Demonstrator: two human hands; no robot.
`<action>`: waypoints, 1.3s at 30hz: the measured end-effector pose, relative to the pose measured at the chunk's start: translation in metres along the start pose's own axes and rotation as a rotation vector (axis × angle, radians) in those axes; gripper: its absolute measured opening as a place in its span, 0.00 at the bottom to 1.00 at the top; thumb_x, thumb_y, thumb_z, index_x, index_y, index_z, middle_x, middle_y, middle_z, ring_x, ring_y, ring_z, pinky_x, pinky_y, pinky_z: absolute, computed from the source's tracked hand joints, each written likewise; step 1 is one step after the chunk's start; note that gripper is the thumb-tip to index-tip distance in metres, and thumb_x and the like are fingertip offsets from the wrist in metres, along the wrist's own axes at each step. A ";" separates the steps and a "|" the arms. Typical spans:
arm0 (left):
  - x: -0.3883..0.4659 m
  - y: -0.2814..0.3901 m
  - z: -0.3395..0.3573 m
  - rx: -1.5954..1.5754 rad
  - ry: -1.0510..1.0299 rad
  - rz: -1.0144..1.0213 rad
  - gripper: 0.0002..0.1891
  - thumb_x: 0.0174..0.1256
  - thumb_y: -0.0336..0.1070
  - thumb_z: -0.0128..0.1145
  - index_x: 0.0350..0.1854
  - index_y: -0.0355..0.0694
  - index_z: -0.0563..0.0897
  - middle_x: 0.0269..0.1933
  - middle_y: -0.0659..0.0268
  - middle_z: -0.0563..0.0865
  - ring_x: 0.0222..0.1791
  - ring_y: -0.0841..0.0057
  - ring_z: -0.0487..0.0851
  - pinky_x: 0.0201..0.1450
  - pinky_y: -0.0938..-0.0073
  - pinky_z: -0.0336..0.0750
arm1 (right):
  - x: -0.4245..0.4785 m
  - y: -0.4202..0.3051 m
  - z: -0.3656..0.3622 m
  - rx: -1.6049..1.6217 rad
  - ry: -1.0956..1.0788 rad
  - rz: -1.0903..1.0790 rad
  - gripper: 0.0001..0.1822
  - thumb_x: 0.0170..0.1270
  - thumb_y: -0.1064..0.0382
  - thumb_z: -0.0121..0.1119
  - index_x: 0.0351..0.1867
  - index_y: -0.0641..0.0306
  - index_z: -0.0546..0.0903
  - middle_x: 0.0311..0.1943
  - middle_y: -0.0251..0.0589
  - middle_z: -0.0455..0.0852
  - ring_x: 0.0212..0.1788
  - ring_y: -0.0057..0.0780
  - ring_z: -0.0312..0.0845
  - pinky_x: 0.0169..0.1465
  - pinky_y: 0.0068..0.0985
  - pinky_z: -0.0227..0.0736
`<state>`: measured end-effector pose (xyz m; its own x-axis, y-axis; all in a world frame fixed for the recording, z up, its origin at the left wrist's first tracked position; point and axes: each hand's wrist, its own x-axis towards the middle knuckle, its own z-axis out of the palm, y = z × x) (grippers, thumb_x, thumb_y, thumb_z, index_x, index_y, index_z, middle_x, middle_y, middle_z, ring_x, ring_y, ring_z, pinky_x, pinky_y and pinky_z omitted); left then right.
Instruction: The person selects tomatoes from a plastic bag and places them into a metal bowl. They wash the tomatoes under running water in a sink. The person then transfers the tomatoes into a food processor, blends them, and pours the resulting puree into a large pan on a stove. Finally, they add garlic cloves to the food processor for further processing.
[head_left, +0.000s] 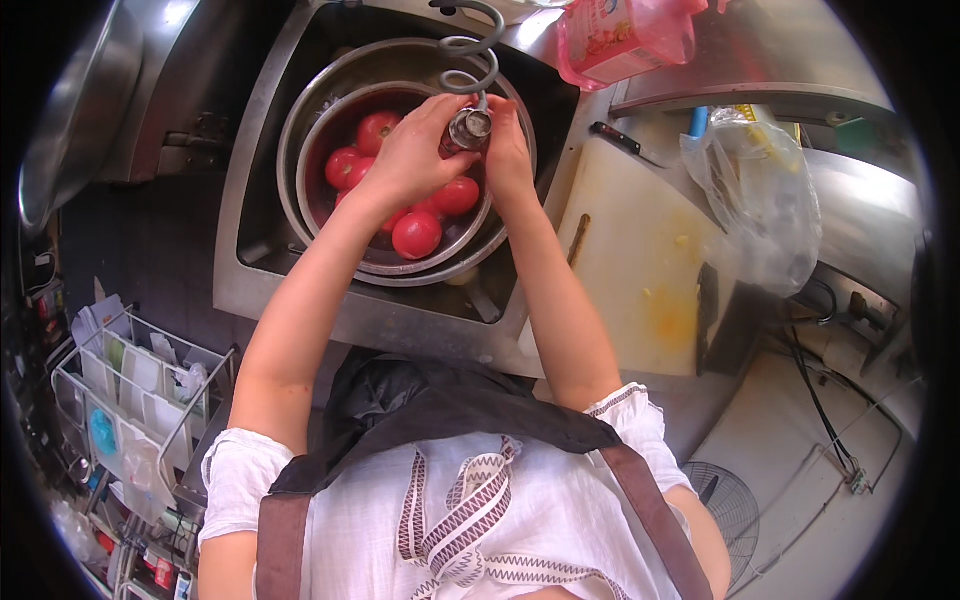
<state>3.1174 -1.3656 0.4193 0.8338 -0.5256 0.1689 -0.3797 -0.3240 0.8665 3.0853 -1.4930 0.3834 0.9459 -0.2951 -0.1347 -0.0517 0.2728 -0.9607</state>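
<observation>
A metal bowl (304, 180) of red tomatoes (417, 235) sits inside a larger metal basin (287, 127) in the sink (259, 247). Over the bowl's right side, my left hand (420, 142) and my right hand (510, 146) curve around the metal faucet head (470, 127). The faucet head hides the space between my palms, so whether they hold a tomato cannot be told. Coiled tubing (480, 52) rises behind the faucet head. Several tomatoes lie loose in the bowl, below and left of my left hand.
Right of the sink lies a stained white cutting board (622, 240), with a black-handled knife (619, 137) at its far edge. A clear plastic bag (772, 202) hangs beside it. A pink jug (630, 37) stands behind. A wire rack (142, 360) is at left.
</observation>
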 end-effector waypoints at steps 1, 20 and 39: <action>-0.001 -0.002 0.000 0.067 0.003 0.024 0.27 0.47 0.33 0.62 0.54 0.37 0.72 0.53 0.56 0.76 0.54 0.60 0.73 0.55 0.66 0.70 | -0.004 0.005 -0.002 -0.059 0.037 0.002 0.17 0.71 0.53 0.40 0.45 0.65 0.71 0.37 0.40 0.80 0.41 0.26 0.75 0.44 0.23 0.70; -0.012 0.010 -0.037 0.080 0.012 0.022 0.28 0.48 0.36 0.64 0.54 0.35 0.73 0.53 0.55 0.74 0.51 0.67 0.76 0.53 0.73 0.72 | 0.023 0.080 0.037 0.499 -0.507 0.285 0.17 0.53 0.61 0.61 0.45 0.57 0.76 0.37 0.41 0.82 0.36 0.34 0.80 0.40 0.28 0.76; -0.007 0.010 -0.053 -0.407 -0.125 -0.229 0.29 0.47 0.38 0.66 0.55 0.39 0.73 0.45 0.62 0.81 0.44 0.77 0.79 0.49 0.77 0.71 | -0.059 0.050 0.021 -1.458 -0.820 0.004 0.35 0.40 0.41 0.67 0.45 0.64 0.73 0.38 0.50 0.81 0.45 0.46 0.76 0.46 0.36 0.73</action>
<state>3.1290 -1.3235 0.4514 0.8138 -0.5750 -0.0841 0.0169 -0.1212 0.9925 3.0339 -1.4429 0.3480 0.8266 0.3562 -0.4357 0.1563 -0.8891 -0.4303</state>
